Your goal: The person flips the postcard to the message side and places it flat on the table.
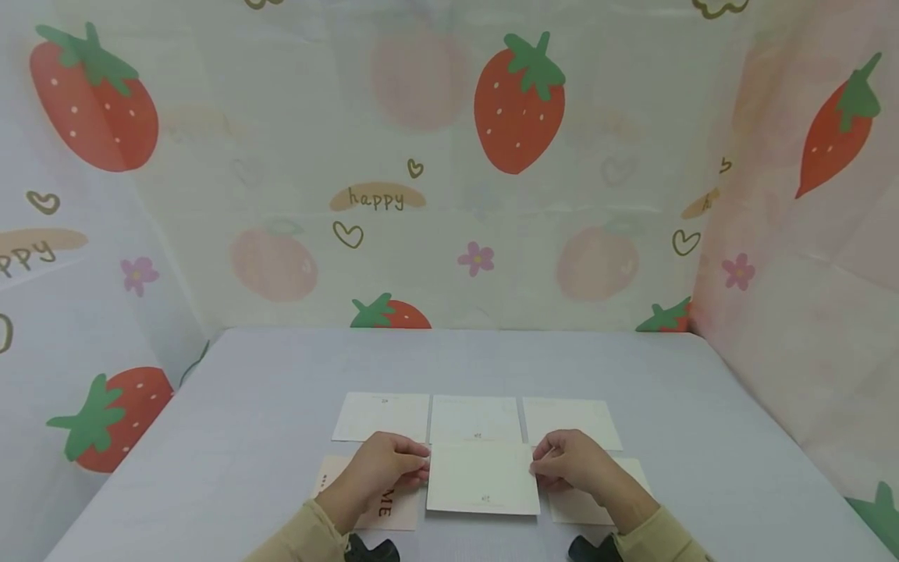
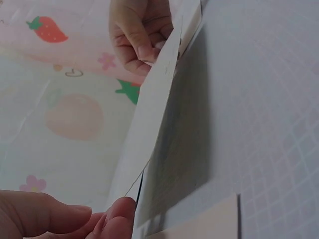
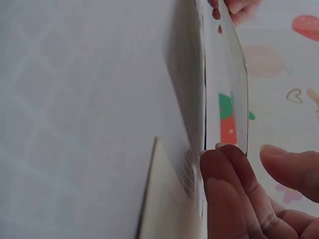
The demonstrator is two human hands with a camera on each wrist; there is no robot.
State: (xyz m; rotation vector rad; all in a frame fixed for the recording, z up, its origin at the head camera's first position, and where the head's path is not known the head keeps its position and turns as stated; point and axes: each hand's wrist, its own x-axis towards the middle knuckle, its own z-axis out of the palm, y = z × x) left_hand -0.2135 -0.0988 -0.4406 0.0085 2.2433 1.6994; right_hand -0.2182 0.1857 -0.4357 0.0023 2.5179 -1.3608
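Observation:
Between my two hands a white folded card point(image 1: 483, 480) is held raised over the table, with a small printed mark near its front edge. My left hand point(image 1: 388, 468) grips its left edge with thumb and fingers. At the right edge my right hand point(image 1: 572, 464) holds it by the fingertips; in the right wrist view, the thumb point(image 3: 286, 167) stands a little apart from the card. That view also shows a gap between the card's two panels. A pale pink card point(image 1: 396, 511) with dark lettering lies partly under my left hand, and an off-white card point(image 1: 583, 507) partly under my right.
Behind the held card, a row of white cards lies on the white table: a left one point(image 1: 379, 417), a middle one point(image 1: 477, 417) and a right one point(image 1: 572, 421). Strawberry-patterned sheets point(image 1: 449, 195) wall the table's back and sides. Black wrist devices point(image 1: 375, 549) show at the bottom.

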